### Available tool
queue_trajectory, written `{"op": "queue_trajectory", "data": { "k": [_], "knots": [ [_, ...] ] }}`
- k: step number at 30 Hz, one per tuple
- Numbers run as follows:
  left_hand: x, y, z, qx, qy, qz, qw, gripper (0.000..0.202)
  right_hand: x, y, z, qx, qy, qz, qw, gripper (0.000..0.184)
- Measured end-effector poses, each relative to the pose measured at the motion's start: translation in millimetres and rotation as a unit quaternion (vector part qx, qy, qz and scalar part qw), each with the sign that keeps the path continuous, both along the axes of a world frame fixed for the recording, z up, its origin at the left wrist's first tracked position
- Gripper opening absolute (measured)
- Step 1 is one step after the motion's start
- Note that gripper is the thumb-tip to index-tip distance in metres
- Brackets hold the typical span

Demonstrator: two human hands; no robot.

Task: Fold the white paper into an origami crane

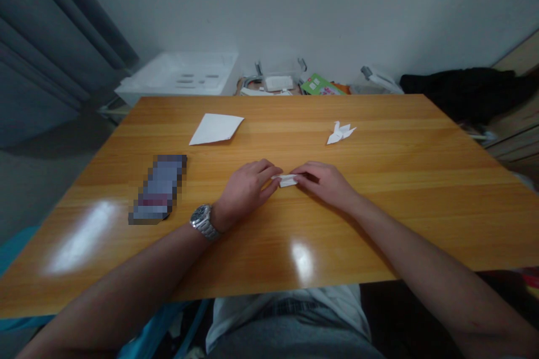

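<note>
Between my hands, a small piece of folded white paper (288,180) is held low over the wooden table (379,196). The fingertips of my left hand (248,188) pinch its left end. At its right end, the thumb and fingers of my right hand (326,182) close on the paper. My fingertips cover both ends, so only the middle shows. Farther back on the right stands a white origami crane (341,132). White paper sheets (216,128) lie farther back on the left, with pointed corners.
A blurred-out phone (159,188) lies on the table, left of my left hand. Beyond the far edge are a white tray (181,73), cables, a white box (278,83) and a green booklet (322,84). Dark cloth (463,87) lies at the far right.
</note>
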State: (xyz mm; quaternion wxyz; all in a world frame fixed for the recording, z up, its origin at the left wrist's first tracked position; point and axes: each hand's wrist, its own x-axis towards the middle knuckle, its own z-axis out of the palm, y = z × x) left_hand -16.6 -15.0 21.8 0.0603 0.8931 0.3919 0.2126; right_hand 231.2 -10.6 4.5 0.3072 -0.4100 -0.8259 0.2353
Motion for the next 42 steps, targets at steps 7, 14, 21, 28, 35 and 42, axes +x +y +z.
{"op": "queue_trajectory", "data": {
  "k": [7,14,21,28,35,42],
  "knots": [
    [1,0,0.0,-0.004,-0.001,-0.022,1.000,0.023,0,2,-1.2,-0.010,0.005,-0.015,1.000,0.017],
    [0,1,-1.5,-0.025,-0.002,-0.057,0.998,0.024,2,6,-4.5,0.007,-0.020,-0.031,0.999,0.018],
    [-1,1,-4.9,-0.016,0.039,-0.081,0.996,0.032,4,10,-8.9,0.021,-0.038,-0.035,0.998,0.018],
    [0,1,-6.4,-0.015,0.050,-0.089,0.995,0.032,4,9,-10.9,0.029,-0.023,-0.044,0.998,0.017],
    [0,-2,-5.5,-0.005,0.060,-0.055,0.997,0.032,2,5,-4.4,0.065,-0.021,-0.046,0.997,0.017],
    [3,-4,-9.2,-0.020,0.034,-0.043,0.998,0.031,-4,2,-6.4,0.062,-0.041,0.028,0.997,0.018]
  ]
}}
